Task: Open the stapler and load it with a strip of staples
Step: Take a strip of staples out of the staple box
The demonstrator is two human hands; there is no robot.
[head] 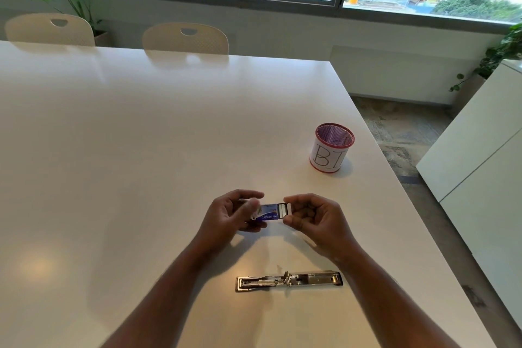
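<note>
White and glossy, the tabletop (141, 135) fills most of the view, with two pale chairs (185, 38) on the far side of the stapler (288, 281), a long window behind them and potted plants in both corners. The stapler lies fully opened flat near the tabletop's near edge, its metal channel facing up.

Just beyond the stapler, both hands hold a small blue staple box (268, 214) above the tabletop. The left hand (228, 213) grips the sleeve with curled fingers; the right hand (313, 216) pinches the inner tray (282, 210), which is partly drawn out and shows pale staple strips.

The likeliest trouble is the tray coming out too suddenly, spilling strips across the smooth surface, where they would slide. Staple strips are brittle, so a hard pinch could snap one into short pieces that feed poorly. A strip might also go into the channel upside down.

Beyond the stapler to the right stands a red-rimmed mesh pen cup (332, 147), well apart, wrapped in lettered paper.
</note>
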